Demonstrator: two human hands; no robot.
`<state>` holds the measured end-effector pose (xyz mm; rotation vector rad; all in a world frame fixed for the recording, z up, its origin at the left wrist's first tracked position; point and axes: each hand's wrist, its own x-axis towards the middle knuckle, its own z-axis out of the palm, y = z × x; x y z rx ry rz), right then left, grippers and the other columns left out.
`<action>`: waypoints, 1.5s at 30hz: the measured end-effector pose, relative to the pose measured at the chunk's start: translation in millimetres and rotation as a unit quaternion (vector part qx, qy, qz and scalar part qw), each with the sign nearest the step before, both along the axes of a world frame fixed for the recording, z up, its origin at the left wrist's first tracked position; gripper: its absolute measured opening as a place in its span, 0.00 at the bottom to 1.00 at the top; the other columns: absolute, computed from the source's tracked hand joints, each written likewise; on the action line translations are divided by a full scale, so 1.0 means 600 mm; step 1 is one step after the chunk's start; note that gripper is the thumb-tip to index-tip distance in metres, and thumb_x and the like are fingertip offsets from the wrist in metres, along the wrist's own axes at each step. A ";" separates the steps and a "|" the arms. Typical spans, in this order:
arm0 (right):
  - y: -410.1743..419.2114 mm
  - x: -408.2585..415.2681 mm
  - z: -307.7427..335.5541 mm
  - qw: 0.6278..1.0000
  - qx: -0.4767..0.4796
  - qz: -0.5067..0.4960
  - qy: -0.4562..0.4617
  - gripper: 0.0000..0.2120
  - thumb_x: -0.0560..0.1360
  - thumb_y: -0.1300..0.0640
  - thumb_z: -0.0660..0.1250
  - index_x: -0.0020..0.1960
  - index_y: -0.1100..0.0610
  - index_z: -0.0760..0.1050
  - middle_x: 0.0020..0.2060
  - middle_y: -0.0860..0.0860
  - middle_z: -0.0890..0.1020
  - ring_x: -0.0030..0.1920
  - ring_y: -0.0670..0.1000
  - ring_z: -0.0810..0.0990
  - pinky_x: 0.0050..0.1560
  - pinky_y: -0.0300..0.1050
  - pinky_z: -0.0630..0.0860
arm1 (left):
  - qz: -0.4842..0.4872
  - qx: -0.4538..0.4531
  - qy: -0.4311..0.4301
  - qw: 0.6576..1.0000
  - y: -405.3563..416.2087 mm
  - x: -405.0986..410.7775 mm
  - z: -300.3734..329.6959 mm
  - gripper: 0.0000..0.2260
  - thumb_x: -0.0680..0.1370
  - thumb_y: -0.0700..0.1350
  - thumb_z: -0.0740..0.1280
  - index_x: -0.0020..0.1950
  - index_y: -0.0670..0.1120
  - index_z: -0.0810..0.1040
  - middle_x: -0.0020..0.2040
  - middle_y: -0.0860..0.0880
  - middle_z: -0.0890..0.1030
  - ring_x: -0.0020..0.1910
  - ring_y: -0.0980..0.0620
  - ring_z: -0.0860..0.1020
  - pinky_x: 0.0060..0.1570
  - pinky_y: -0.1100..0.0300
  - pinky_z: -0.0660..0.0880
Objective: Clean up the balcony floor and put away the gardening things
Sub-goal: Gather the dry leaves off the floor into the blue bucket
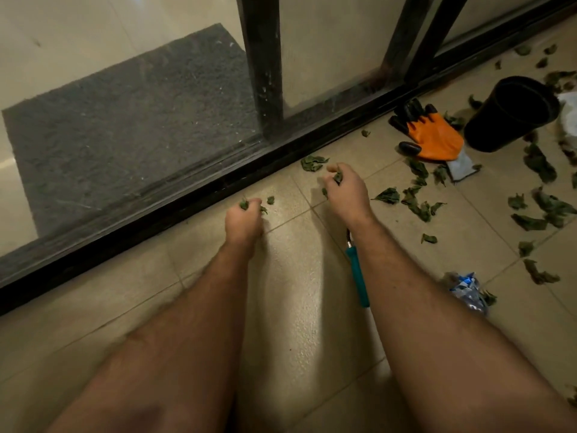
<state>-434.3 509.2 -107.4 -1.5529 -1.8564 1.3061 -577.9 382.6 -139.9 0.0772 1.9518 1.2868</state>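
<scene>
Leaves [415,204] lie scattered over the tiled balcony floor [296,323], thickest off to your right, with a few loose ones close to the black door track [193,195] in front of you. Your left hand [243,220] is down at the floor just beside that track, its grip clenched on a small bunch of green leaf bits that poke out between the fingers. Your right hand [345,192] sits a little farther out and to the right, its grip also closed around leaf pieces, with one larger crumpled leaf [312,163] lying on the tile just beyond its fingertips.

Under your right forearm a tool with a teal handle [359,276] lies on the floor, its metal end hidden by your wrist, so you cannot tell what kind of tool it is. Farther right, an orange glove [434,135] with black fingertips lies flat on the tiles near the track, a grey cuff [462,167] showing at its near end. Just beside the glove, a black pot [512,114] is tipped on its side with its open mouth turned toward the upper right. A crumpled blue and silver wrapper [468,292] rests on the floor near your right forearm, a leaf touching its edge. Beyond the glass door [327,57], a dark grey mat [125,120] lies on the indoor floor.
</scene>
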 end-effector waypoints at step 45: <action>-0.098 0.383 0.069 0.907 -0.185 -0.264 0.270 0.03 0.80 0.59 0.66 0.50 0.55 0.78 0.36 0.51 0.77 0.28 0.45 0.72 0.23 0.38 0.65 | -0.196 0.061 -0.014 0.979 0.039 0.369 0.073 0.09 0.82 0.50 0.63 0.54 0.48 0.81 0.40 0.51 0.76 0.35 0.54 0.71 0.33 0.59 0.70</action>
